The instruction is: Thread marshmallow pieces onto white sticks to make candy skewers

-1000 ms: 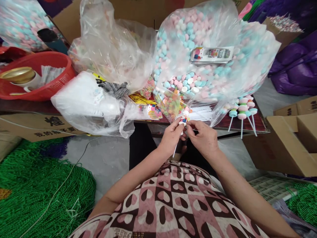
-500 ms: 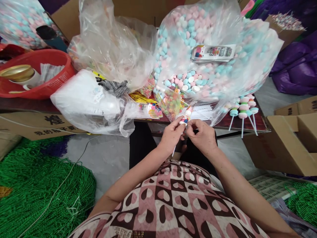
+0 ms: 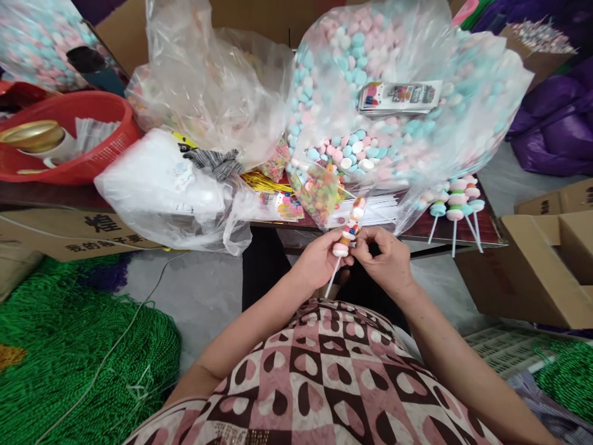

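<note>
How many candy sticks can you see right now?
At least 4: one candy stick in your left hand, and three or more bunched at the table's right end. Others may be hidden.

We find a packing workshop. We note a bulk bag of sweets (image 3: 343,123), a stack of printed packaging (image 3: 399,97), candy sticks (image 3: 457,201) on the table (image 3: 487,230) and an open carton (image 3: 514,266).

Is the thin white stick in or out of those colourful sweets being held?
In: the thin white stick emerges from the pink-and-white bottom sweet of the colourful stack in the left hand. Its upper end doesn't show.
</note>
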Available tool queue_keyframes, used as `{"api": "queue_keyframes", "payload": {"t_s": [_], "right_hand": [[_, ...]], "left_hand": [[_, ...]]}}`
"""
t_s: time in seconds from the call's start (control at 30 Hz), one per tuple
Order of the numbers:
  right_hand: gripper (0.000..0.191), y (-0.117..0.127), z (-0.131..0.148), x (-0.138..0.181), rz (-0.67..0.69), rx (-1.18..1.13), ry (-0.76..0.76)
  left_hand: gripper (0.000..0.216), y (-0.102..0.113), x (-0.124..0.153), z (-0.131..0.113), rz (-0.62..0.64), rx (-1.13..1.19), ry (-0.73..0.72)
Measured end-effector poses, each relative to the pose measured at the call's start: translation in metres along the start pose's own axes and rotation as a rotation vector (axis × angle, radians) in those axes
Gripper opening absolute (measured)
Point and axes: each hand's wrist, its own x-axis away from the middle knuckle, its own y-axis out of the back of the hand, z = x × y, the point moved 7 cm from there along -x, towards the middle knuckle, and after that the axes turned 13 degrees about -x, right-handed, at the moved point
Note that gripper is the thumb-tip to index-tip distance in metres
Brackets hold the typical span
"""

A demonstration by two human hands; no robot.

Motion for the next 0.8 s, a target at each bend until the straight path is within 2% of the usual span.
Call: {"api": "queue_keyframes", "payload": {"t_s": [0.07, 0.13, 0.3, 0.4, 0.67, 0.8], "right_hand": [[0.008, 0.002, 0.001, -0.001, -0.020, -0.060, -0.030], [0.008, 0.002, 0.000, -0.001, -0.036, -0.112, -0.061], [0.008, -0.003, -0.004, 0.001, -0.013, -0.157, -0.143], [0.008, -0.005, -0.006, 0.003, -0.012, -0.176, -0.186], [0.011, -0.013, 0.002, 0.009, 0.045, -0.120, -0.089], [0.010, -0.004, 0.002, 0.008, -0.043, -0.177, -0.118]], "left_hand": [[0.014, -0.001, 0.001, -0.001, 0.025, 0.005, -0.003], [0.021, -0.002, 0.003, -0.002, 0.019, -0.005, -0.008], [0.036, 0.000, 0.006, -0.009, -0.146, -0.054, -0.083], [0.040, -0.002, 0.006, -0.012, -0.189, -0.145, -0.163], [0.039, 0.009, 0.006, -0.013, -0.343, -0.298, -0.233], [0.044, 0.011, 0.007, -0.018, -0.375, -0.338, -0.307]]}}
